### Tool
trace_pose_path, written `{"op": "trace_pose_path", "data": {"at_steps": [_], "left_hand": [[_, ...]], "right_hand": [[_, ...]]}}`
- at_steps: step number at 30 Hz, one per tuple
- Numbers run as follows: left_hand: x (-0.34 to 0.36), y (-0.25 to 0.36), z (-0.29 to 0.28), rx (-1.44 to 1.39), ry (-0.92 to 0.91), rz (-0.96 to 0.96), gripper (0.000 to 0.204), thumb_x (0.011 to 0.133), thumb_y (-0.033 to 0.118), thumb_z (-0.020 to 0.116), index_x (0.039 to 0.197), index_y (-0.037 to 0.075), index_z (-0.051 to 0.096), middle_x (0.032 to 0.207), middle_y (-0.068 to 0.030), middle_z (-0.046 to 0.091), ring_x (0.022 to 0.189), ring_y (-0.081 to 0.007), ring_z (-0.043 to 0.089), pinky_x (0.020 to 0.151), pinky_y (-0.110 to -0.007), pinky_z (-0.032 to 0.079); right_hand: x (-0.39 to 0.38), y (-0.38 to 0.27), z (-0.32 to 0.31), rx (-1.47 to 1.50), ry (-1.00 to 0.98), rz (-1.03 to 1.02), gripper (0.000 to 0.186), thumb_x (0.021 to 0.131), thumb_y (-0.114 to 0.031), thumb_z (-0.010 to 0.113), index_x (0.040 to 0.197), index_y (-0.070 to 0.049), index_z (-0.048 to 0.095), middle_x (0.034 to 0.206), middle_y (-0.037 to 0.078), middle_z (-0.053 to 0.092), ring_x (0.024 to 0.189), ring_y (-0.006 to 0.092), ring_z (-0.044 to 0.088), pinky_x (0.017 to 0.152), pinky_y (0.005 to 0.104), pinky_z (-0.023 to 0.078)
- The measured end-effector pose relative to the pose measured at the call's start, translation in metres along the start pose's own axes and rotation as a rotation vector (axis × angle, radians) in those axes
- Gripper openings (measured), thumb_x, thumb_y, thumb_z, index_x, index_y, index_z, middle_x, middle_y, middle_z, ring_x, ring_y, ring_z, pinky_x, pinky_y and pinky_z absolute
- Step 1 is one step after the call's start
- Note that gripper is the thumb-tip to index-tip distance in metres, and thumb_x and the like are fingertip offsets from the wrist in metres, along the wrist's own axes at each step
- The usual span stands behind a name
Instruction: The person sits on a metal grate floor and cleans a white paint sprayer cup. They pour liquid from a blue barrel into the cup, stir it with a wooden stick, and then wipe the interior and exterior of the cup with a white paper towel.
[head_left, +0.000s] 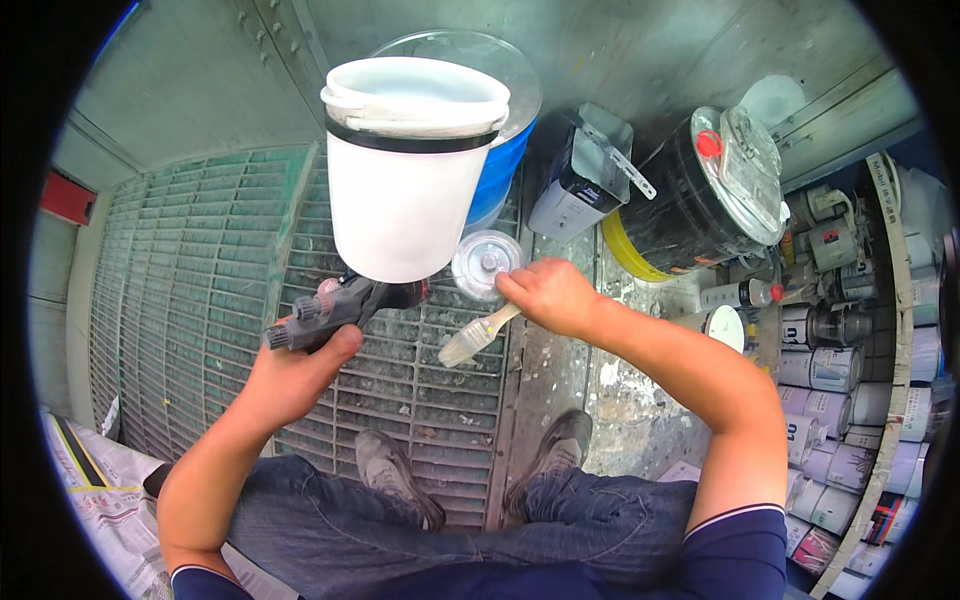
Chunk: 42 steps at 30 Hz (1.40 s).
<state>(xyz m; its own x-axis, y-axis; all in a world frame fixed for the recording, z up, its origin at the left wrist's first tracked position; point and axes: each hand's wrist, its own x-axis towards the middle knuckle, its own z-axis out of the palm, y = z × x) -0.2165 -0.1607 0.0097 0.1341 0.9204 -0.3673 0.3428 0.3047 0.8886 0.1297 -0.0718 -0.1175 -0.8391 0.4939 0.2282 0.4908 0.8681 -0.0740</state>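
My left hand (300, 372) is wrapped round a dark grey spray gun (350, 306) with ridged knobs; its far end shows a red ring close under the white bucket (400, 200). In my right hand (555, 297) is a paintbrush (478, 338), its pale bristles pointing down and left. A round translucent lid (489, 263) with a central knob lies against the fingertips of that hand; whether they grip it I cannot tell. The bucket has a black band and a white handle, and stands in front of a blue drum (500, 170).
Behind my right hand stand an open rectangular tin (580, 185) with a flat stick across it and a black drum (670, 200) with a yellow base. Shelves of paint cans (825, 370) line the right. Metal floor grating (200, 290) spreads left; newspaper (110, 510) lies lower left.
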Motion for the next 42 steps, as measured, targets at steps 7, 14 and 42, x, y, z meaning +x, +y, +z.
{"op": "trace_pose_path", "data": {"at_steps": [7, 14, 42], "left_hand": [[0.006, -0.011, -0.003, -0.008, -0.029, -0.107, 0.026, 0.099, 0.032, 0.069, 0.098, 0.007, 0.059, 0.075, 0.0035, 0.052, 0.058, -0.0063, 0.045, 0.049, -0.025, 0.037], [0.006, -0.007, -0.009, -0.035, 0.069, -0.203, 0.028, 0.097, 0.034, 0.071, 0.091, 0.008, 0.063, 0.066, 0.0062, 0.052, 0.056, -0.0046, 0.044, 0.049, -0.025, 0.034], [0.02, -0.055, -0.02, 0.225, -0.032, -0.188, 0.029, 0.094, 0.03, 0.073, 0.095, 0.002, 0.067, 0.073, 0.0042, 0.055, 0.07, -0.0075, 0.046, 0.063, -0.028, 0.041]], "right_hand": [[0.003, -0.006, 0.009, 0.114, -0.072, 0.016, 0.033, 0.072, -0.015, 0.072, 0.1, -0.008, 0.056, 0.074, 0.005, 0.058, 0.067, 0.0288, 0.065, 0.058, 0.0439, 0.051], [0.005, -0.025, 0.022, 0.569, -0.181, 0.493, 0.035, 0.078, -0.023, 0.079, 0.103, -0.007, 0.06, 0.077, 0.008, 0.065, 0.068, 0.0304, 0.067, 0.062, 0.045, 0.052], [-0.032, -0.019, 0.166, 0.861, -0.164, 1.335, 0.056, 0.081, -0.047, 0.078, 0.107, 0.0, 0.062, 0.09, 0.019, 0.07, 0.084, 0.0342, 0.069, 0.075, 0.0445, 0.053]]}}
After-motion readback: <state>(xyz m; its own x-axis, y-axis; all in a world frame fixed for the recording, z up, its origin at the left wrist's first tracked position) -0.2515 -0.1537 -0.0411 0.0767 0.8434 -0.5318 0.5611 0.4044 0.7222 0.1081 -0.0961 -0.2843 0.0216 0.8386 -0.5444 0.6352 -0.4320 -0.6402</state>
